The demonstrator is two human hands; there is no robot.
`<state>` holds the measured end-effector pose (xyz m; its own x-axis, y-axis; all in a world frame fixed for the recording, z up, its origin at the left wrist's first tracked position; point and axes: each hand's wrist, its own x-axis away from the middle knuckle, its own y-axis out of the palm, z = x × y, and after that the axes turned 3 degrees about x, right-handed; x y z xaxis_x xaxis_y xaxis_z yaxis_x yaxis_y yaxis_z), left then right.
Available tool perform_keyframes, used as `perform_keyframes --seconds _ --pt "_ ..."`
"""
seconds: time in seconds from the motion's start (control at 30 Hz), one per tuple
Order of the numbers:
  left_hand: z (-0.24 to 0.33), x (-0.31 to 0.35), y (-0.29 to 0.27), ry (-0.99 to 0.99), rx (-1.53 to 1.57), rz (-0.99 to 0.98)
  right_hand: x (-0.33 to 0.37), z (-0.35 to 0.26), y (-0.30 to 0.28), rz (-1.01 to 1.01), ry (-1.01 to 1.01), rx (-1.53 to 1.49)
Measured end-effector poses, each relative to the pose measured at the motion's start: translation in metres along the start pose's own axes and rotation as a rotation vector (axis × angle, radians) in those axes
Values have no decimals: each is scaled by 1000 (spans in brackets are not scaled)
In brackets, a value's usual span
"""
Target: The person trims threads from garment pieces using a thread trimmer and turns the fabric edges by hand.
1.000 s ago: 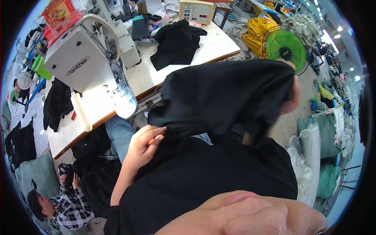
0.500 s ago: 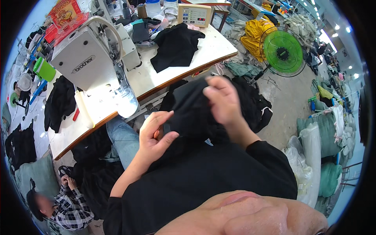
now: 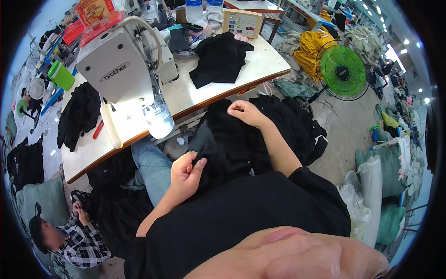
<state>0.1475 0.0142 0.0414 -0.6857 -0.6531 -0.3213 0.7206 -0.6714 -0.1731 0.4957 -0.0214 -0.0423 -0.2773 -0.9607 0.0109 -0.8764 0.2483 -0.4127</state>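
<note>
Beside the sewing machine (image 3: 125, 79), both hands pinch black cloth (image 3: 232, 144) over the lap.

A beige control box (image 3: 241, 22) with a small red display and buttons stands at the far edge of the counter (image 3: 195, 95). A red and yellow printed package (image 3: 94, 10) sits behind the white sewing machine (image 3: 121, 69), which carries a dark label on its side.

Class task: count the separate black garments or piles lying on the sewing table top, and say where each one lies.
2. One black garment lies at the table's far right by the control box; another drapes over the left edge. More may be hidden behind the sewing machine.
</note>
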Motion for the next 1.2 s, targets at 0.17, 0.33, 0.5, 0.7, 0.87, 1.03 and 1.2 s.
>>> perform_keyframes --seconds 0.17,0.33,0.5,0.7,0.87,1.03,1.2 --pt "-12 13 -26 15 -64 -18 26 145 1 104 409 114" --pt "-22 41 -46 -272 104 73 77 170 38 -44 872 -735" --pt "-46 59 -63 -344 167 143 80 179 63 -122 612 -835" --pt "-48 61 -61 -283 208 116 55 157 53 68 659 -503" --pt "-37 62 -63 -306 169 -47 30 157 48 145 622 -363" --pt "-33 66 -65 -347 87 -249 10 174 67 469 494 -223" --pt "-28 61 -63 -300 179 -272 -1 203 45 82 339 -136"
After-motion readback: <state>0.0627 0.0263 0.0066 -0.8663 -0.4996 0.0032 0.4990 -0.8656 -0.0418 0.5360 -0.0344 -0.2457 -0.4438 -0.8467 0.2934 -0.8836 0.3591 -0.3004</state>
